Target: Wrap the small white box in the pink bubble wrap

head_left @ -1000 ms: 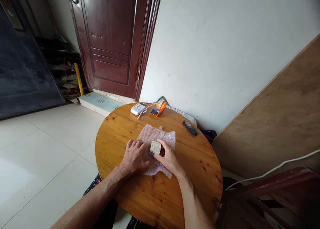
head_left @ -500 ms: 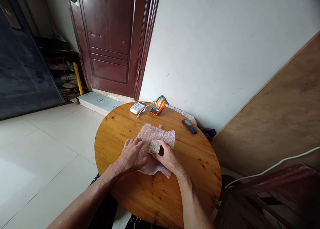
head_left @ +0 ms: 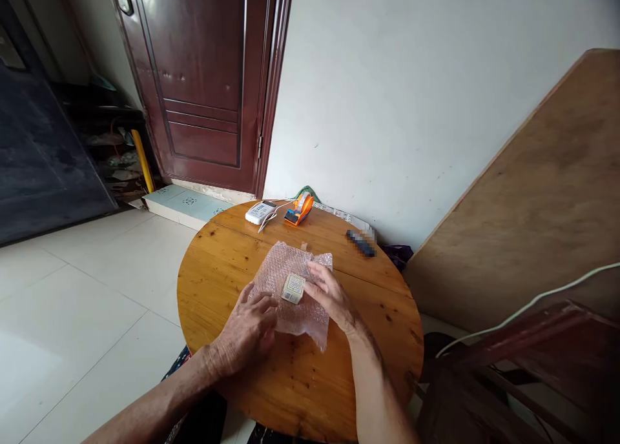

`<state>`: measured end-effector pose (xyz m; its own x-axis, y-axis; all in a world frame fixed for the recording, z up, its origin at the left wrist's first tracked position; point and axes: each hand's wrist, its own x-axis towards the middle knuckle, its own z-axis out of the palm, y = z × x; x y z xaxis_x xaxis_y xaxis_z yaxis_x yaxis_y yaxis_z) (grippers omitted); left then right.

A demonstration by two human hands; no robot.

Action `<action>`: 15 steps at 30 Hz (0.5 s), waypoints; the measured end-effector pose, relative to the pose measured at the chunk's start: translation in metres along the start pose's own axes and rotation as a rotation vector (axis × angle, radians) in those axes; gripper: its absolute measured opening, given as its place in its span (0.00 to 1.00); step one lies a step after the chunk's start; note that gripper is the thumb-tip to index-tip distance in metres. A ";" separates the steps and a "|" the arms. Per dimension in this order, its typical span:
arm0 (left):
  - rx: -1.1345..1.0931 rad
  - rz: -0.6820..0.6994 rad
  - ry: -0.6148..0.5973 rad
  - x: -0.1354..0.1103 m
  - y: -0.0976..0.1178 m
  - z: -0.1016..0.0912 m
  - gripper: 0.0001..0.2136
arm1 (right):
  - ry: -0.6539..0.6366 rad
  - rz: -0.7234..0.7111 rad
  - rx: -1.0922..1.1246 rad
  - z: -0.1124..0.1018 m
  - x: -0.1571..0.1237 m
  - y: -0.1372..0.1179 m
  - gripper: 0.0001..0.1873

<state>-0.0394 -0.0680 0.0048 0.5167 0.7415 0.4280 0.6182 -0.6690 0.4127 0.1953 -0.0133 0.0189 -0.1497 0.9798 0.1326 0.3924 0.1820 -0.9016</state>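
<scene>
A small pale box [head_left: 293,288] with printed labels rests on a sheet of bubble wrap [head_left: 278,263] spread on the round wooden table. My left hand [head_left: 249,324] is at the sheet's left edge, its fingers curled in on the wrap; the thumb is mostly hidden. To the right of the box, my right hand [head_left: 332,295] is open over the sheet with its fingers apart. Its fingertips are close to the box's right side but not wrapped round it.
Along the far side of the wooden table [head_left: 213,257] are a white device with a cable [head_left: 260,212], an orange tape dispenser [head_left: 299,210] and a dark, blurred-out object [head_left: 361,242]. A white wall stands behind, with a wooden panel [head_left: 523,205] at right.
My right hand has let go of the box, which now lies on the bubble wrap, and its fingers have spread. My left hand has shifted down and left, its fingers curling at the wrap's edge.
</scene>
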 end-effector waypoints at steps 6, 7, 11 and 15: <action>0.066 -0.030 0.040 0.055 0.006 -0.024 0.05 | 0.019 -0.055 0.119 -0.016 -0.003 -0.004 0.36; 0.092 -0.054 -0.004 0.067 0.006 -0.024 0.05 | 0.000 -0.049 0.114 -0.017 -0.003 -0.005 0.37; 0.105 -0.108 -0.114 0.103 -0.007 -0.014 0.06 | -0.014 0.003 -0.011 -0.013 -0.004 -0.006 0.34; 0.018 -0.124 -0.150 0.110 -0.029 -0.006 0.07 | 0.076 0.080 -0.112 0.001 -0.001 -0.003 0.12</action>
<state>-0.0038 0.0326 0.0447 0.5175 0.8186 0.2491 0.6925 -0.5717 0.4400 0.1935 -0.0147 0.0214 -0.0470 0.9942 0.0968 0.4996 0.1073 -0.8596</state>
